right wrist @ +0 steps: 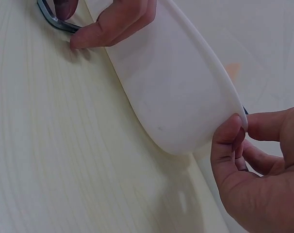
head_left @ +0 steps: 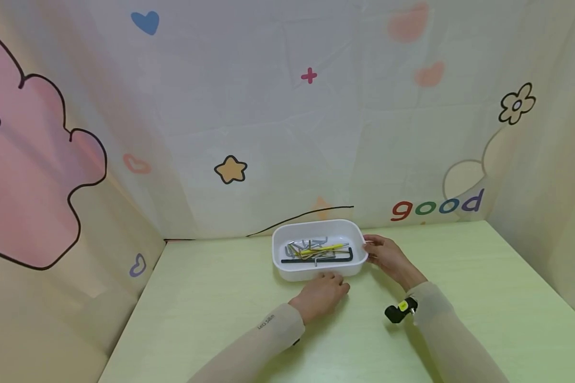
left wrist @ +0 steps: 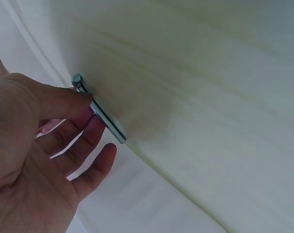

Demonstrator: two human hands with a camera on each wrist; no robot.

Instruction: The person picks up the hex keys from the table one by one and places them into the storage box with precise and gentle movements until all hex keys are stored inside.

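A white plastic basin point(head_left: 292, 275) stands on the table, with several small silver hex keys point(head_left: 316, 242), a long black hex key point(head_left: 326, 260) and thin yellow pieces point(head_left: 335, 247) inside. My right hand point(head_left: 388, 258) pinches the basin's right end; in the right wrist view, its thumb and finger meet at the rim point(right wrist: 243, 109). Just in front of the basin, my left hand point(head_left: 321, 295) is low over the table. In the left wrist view, that hand's thumb and fingers pinch a dark metal hex key point(left wrist: 106, 119). Its bent end point(right wrist: 47, 17) shows in the right wrist view.
The pale green wooden table point(head_left: 211, 298) extends to both sides of the basin. A printed curtain point(head_left: 268, 122) hangs right behind the table's far edge. A small black device point(head_left: 400, 311) is attached at my right wrist.
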